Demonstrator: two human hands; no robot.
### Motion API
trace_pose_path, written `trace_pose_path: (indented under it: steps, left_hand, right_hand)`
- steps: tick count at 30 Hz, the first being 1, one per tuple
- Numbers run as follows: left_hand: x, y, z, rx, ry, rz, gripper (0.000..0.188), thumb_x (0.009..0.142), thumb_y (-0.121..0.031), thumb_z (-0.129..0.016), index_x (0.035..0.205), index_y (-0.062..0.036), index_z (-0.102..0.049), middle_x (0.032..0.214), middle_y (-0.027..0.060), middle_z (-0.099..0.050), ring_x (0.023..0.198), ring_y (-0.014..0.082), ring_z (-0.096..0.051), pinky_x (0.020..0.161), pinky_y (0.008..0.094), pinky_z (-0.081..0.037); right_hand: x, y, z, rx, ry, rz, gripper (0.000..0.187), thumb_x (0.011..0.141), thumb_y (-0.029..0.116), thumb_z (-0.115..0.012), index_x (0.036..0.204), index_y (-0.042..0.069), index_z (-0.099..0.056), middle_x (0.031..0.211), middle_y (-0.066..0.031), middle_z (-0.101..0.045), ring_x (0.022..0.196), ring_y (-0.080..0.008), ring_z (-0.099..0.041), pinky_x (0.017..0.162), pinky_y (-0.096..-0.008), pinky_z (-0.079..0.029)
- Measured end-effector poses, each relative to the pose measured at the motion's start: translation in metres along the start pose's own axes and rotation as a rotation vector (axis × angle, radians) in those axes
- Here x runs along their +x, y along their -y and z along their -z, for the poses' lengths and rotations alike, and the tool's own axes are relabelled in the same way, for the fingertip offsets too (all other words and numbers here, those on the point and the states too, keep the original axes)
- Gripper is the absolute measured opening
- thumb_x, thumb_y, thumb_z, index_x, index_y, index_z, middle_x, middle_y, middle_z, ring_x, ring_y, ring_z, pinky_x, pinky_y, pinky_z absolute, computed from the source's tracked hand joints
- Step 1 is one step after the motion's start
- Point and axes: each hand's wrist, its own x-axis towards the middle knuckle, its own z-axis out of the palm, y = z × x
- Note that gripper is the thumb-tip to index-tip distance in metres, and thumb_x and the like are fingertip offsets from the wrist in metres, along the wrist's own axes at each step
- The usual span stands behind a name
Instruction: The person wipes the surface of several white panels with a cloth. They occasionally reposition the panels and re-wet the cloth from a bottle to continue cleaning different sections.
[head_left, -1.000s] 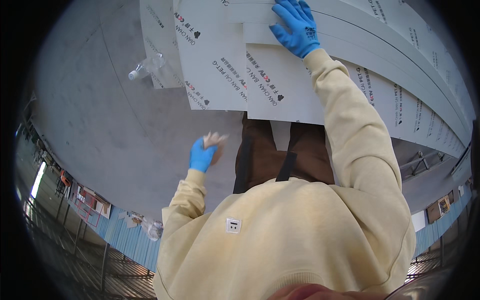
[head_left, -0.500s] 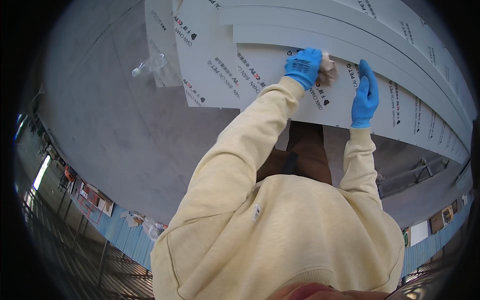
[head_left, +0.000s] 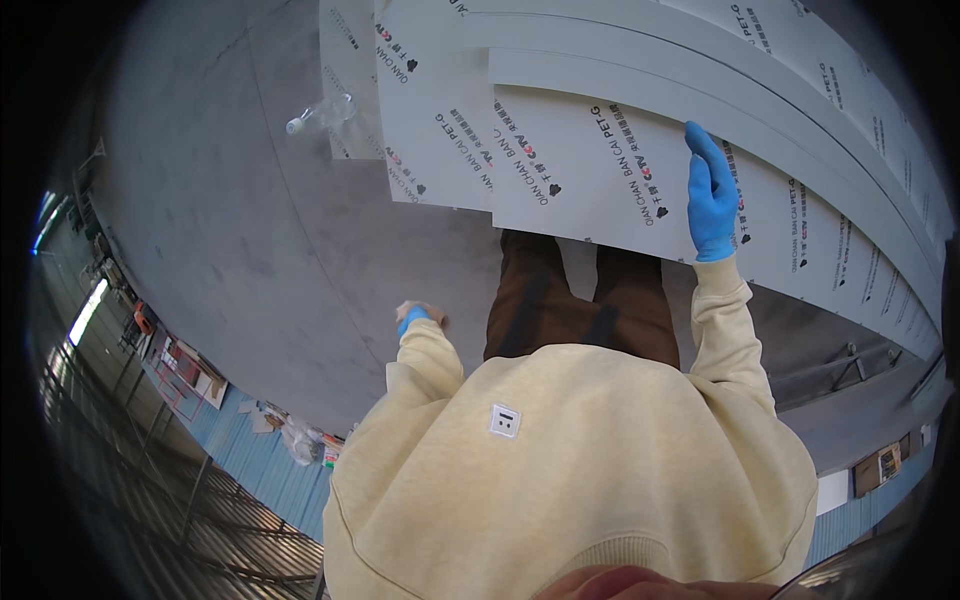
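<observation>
My left hand (head_left: 411, 323), in a blue glove, hangs beside my left hip, away from the boards. Mostly hidden behind the sleeve, it grips a crumpled pale pinkish-beige cloth (head_left: 407, 306). My right hand (head_left: 713, 205), also gloved in blue, rests at the near white board (head_left: 580, 150) with its fingers stretched out together and the thumb alongside. Nothing is held in it. The board carries rows of dark print and sits in front of a stack of long white panels (head_left: 640, 55).
A clear plastic bottle (head_left: 328, 112) lies on the grey floor (head_left: 240, 230) to the left of the boards. At the right, below the boards, a metal frame (head_left: 850, 368) shows. Plastic bags and odds and ends (head_left: 300, 438) lie on blue sheeting at the lower left.
My left hand has left the board, moving down and left to my side with the cloth in it. My right hand has slid slightly left along the board.
</observation>
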Motion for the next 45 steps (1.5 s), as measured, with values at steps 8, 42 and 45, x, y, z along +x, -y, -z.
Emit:
trace_pose_path:
  steps: [8, 42, 45]
  left_hand:
    - [-0.062, -0.234, 0.190, -1.905, -0.217, -0.534, 0.036, 0.087, -0.005, -0.077, 0.121, 0.0002, -0.064, 0.118, 0.0100, -0.068, 0.101, 0.0242, -0.067, 0.088, 0.0400, -0.059]
    - [-0.030, -0.133, 0.142, -1.500, 0.551, -0.632, 0.045, 0.086, -0.002, -0.079, 0.128, -0.0047, -0.064, 0.120, 0.0078, -0.069, 0.106, 0.0225, -0.068, 0.094, 0.0362, -0.057]
    - [-0.015, -0.155, 0.139, -1.493, 0.686, -0.556, 0.042, 0.087, -0.002, -0.079, 0.126, -0.0058, -0.065, 0.118, 0.0080, -0.070, 0.106, 0.0242, -0.068, 0.093, 0.0398, -0.058]
  right_hand:
    - [-0.003, 0.012, -0.047, 0.050, 0.105, -0.093, 0.043, 0.102, 0.012, -0.058, 0.144, 0.006, -0.059, 0.137, -0.0038, -0.066, 0.084, -0.0011, -0.055, 0.076, -0.0179, -0.045]
    - [-0.141, -0.046, -0.146, -0.143, 0.338, -0.608, 0.056, 0.099, 0.045, -0.059, 0.133, 0.001, -0.064, 0.128, -0.0168, -0.069, 0.120, -0.0281, -0.064, 0.105, -0.0376, -0.047]
    - [-0.141, -0.051, -0.140, -0.124, 0.289, -0.642, 0.054, 0.099, 0.044, -0.059, 0.133, 0.002, -0.065, 0.127, -0.0168, -0.070, 0.118, -0.0282, -0.064, 0.104, -0.0381, -0.048]
